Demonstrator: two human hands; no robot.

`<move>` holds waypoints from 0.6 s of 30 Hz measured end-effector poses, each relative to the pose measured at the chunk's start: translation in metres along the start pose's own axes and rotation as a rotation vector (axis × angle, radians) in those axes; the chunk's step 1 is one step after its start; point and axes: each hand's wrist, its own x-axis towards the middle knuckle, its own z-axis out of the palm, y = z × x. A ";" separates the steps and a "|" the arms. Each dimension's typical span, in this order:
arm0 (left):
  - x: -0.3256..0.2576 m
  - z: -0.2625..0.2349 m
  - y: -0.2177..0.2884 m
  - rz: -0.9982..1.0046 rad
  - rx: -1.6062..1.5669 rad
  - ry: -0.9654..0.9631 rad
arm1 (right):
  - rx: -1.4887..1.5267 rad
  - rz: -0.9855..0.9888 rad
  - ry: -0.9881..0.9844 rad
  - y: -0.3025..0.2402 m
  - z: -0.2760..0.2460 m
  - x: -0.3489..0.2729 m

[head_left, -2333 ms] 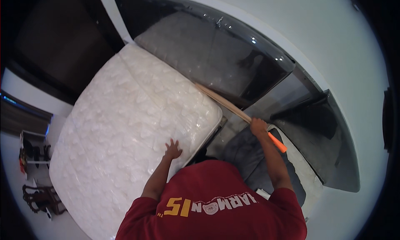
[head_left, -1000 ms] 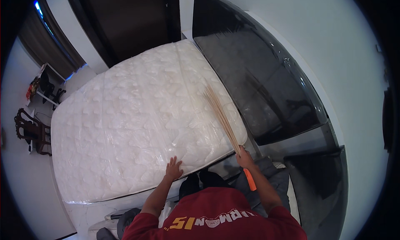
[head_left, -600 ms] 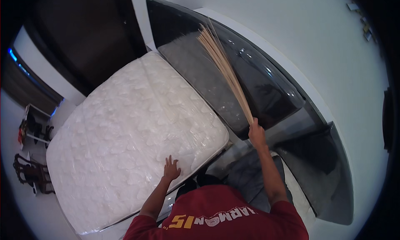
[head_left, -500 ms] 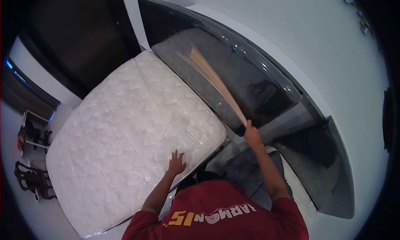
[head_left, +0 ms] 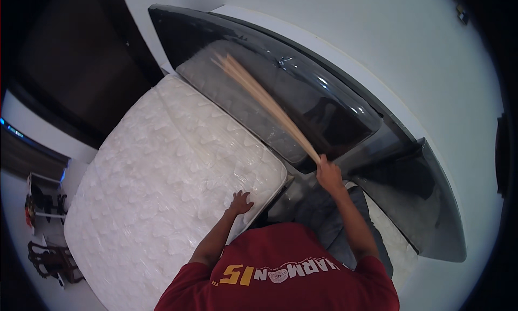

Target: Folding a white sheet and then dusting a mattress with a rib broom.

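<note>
My right hand (head_left: 329,173) is closed around the narrow end of a stick broom (head_left: 264,97). This long tan bundle of thin sticks fans out toward its far end and looks blurred. It points up and left across the face of a glossy dark headboard (head_left: 345,114); I cannot tell whether it touches it. My left hand (head_left: 241,204) rests with fingers spread on the white mattress (head_left: 162,197), near its corner beside the headboard. Clear plastic covers the quilted mattress.
A grey cushioned piece (head_left: 334,219) lies right of my body, below the headboard's lower dark panel (head_left: 410,203). A dark door (head_left: 70,52) stands at the far left. A carved wooden chair (head_left: 54,259) is beyond the mattress's left edge.
My view has shifted, moving the headboard and door leftward in the picture. The broom's fanned end has swung left. My left hand has moved slightly right along the mattress and stays spread.
</note>
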 end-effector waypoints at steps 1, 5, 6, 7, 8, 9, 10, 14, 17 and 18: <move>0.007 -0.012 0.012 0.073 -0.146 -0.042 | -0.065 0.067 -0.041 0.019 0.014 -0.011; 0.021 -0.082 0.090 0.330 -0.593 0.185 | -0.219 0.076 -0.067 0.059 0.007 -0.037; 0.025 -0.097 0.105 0.448 -0.599 0.395 | -0.248 0.068 -0.030 0.051 -0.015 -0.035; 0.025 -0.122 0.129 0.489 -0.558 0.539 | -0.281 0.072 0.007 0.045 -0.039 -0.036; 0.024 -0.155 0.156 0.534 -0.516 0.683 | -0.289 0.112 0.034 0.037 -0.067 -0.034; 0.021 -0.188 0.176 0.613 -0.443 0.776 | -0.296 0.144 0.060 0.027 -0.093 -0.032; 0.019 -0.220 0.195 0.693 -0.371 0.869 | -0.240 0.149 0.175 0.021 -0.115 -0.031; 0.012 -0.315 0.248 0.944 -0.196 1.208 | -0.079 0.153 0.453 0.005 -0.151 -0.028; 0.021 -0.343 0.276 1.079 -0.207 1.313 | -0.164 0.083 0.375 0.025 -0.112 -0.031; 0.028 -0.345 0.281 1.135 -0.202 1.283 | -0.228 0.089 0.259 0.029 -0.100 -0.033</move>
